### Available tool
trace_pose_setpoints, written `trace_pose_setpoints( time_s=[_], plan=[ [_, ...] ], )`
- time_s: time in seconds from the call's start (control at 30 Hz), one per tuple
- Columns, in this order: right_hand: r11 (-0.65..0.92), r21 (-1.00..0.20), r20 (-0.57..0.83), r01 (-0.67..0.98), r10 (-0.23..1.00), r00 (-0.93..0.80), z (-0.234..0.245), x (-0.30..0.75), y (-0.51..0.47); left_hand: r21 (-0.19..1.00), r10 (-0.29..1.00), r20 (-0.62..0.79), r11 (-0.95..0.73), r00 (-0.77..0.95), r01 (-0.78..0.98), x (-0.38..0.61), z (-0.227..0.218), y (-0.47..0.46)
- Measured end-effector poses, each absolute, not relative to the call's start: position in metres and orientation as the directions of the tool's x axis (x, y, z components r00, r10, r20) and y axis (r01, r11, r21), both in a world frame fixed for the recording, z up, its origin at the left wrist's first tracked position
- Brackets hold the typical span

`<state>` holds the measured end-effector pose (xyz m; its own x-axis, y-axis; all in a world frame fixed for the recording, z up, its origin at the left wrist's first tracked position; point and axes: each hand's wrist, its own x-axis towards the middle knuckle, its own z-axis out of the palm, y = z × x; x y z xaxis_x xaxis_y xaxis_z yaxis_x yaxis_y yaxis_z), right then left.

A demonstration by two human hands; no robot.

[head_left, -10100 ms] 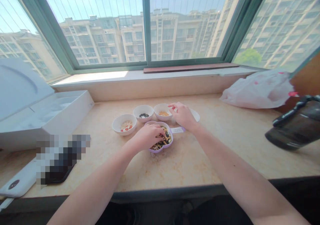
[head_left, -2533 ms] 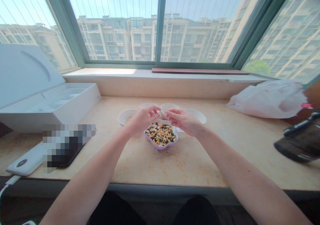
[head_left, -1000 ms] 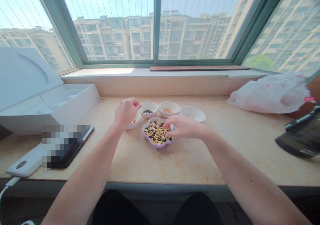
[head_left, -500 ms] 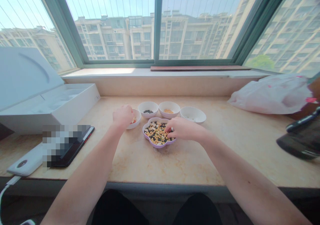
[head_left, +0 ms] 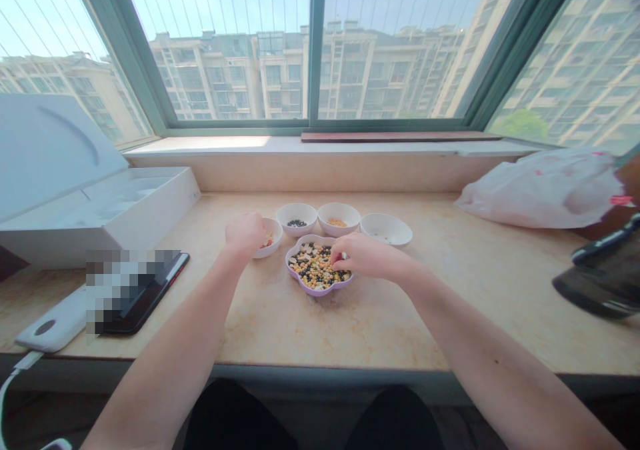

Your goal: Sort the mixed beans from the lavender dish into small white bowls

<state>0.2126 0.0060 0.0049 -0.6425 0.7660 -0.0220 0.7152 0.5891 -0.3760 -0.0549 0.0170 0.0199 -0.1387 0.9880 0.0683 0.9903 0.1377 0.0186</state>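
Where the left hand (head_left: 244, 232) has just lowered: white bowl (head_left: 275, 247), 10 o'clock of the lilac dish (head_left: 320, 292); fingers hidden, grip indeterminable.
Right hand (head_left: 361, 255): dish's 3 o'clock, loosely curled; any held piece indiscernible.
Mixed beans (head_left: 313, 263): inside the dish; work now spans both vessels.

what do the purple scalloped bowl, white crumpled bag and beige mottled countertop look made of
Purple scalloped bowl: probably smooth plastic, given its even colour and moulded lobes.
White crumpled bag: thin, slightly shiny plastic film, from its translucent creases.
Beige mottled countertop: smooth stone or a lookalike, judging by cloudy patches.
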Motion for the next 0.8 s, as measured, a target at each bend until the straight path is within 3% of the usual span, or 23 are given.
trace_pose_setpoints(
  time_s=[0.1,0.17,0.27,0.33,0.43,0.5,0.7,0.8],
  plan=[
    [0.564,-0.472,0.053,0.678,0.785,-0.617,0.008,0.211,0.006,0.014,0.99,0.063,0.129,-0.13,0.992,-0.054,0.021,0.017],
    [0.513,-0.611,0.077,0.603,0.797,-0.599,0.01,0.208,0.004,0.012,0.99,0.056,0.129,-0.129,0.992,-0.053,0.022,0.016],
    [0.325,-0.881,0.063,0.343,0.8,-0.597,0.014,0.205,0.0,0.009,0.99,0.049,0.129,-0.129,0.992,-0.053,0.023,0.015],
    [0.136,-0.987,0.059,0.081,0.791,-0.609,0.019,0.204,-0.003,0.008,0.991,0.045,0.129,-0.129,0.992,-0.053,0.024,0.015],
    [-0.092,-0.962,0.092,-0.258,0.777,-0.623,0.027,0.207,-0.006,0.013,0.991,0.03,0.131,-0.131,0.991,-0.053,0.024,0.015],
    [-0.146,-0.912,0.136,-0.383,0.774,-0.619,0.032,0.211,-0.006,0.024,0.99,0.024,0.14,-0.14,0.99,-0.053,0.025,0.015],
    [-0.085,-0.893,0.205,-0.442,0.799,-0.566,0.036,0.217,-0.004,0.093,0.976,0.164,0.132,-0.146,0.987,-0.051,0.023,0.017],
    [-0.034,-0.894,0.235,-0.447,0.814,-0.531,0.034,0.216,-0.002,0.173,0.96,0.279,-0.045,-0.005,0.984,-0.047,0.02,0.016]
  ],
)
